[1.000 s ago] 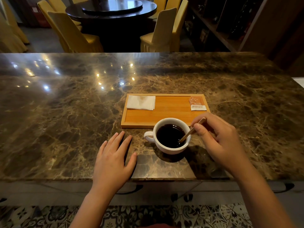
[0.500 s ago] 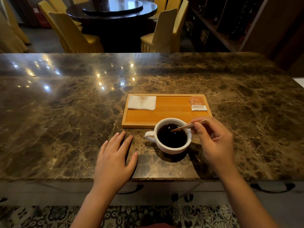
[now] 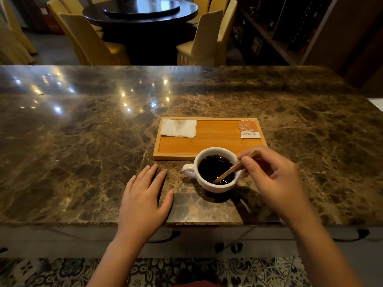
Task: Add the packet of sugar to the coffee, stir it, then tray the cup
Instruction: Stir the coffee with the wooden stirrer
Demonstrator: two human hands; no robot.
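A white cup [image 3: 215, 186] of black coffee stands on the marble counter, handle to the left, just in front of the wooden tray [image 3: 209, 145]. My right hand [image 3: 273, 179] pinches a thin wooden stir stick [image 3: 230, 171] whose lower end dips into the coffee near the cup's front. My left hand [image 3: 143, 200] lies flat on the counter left of the cup, fingers apart, holding nothing. An orange and white sugar packet [image 3: 248, 130] lies in the tray's far right corner.
A folded white napkin [image 3: 178, 128] sits in the tray's far left corner. The marble counter [image 3: 83, 152] stretches wide to both sides. Beyond it stand yellow chairs [image 3: 91, 40] around a dark round table [image 3: 143, 11], and shelves at the right.
The stir stick's tip has swung from the cup's far side to its near side in the coffee, with my right hand shifting slightly. My left hand has stayed flat.
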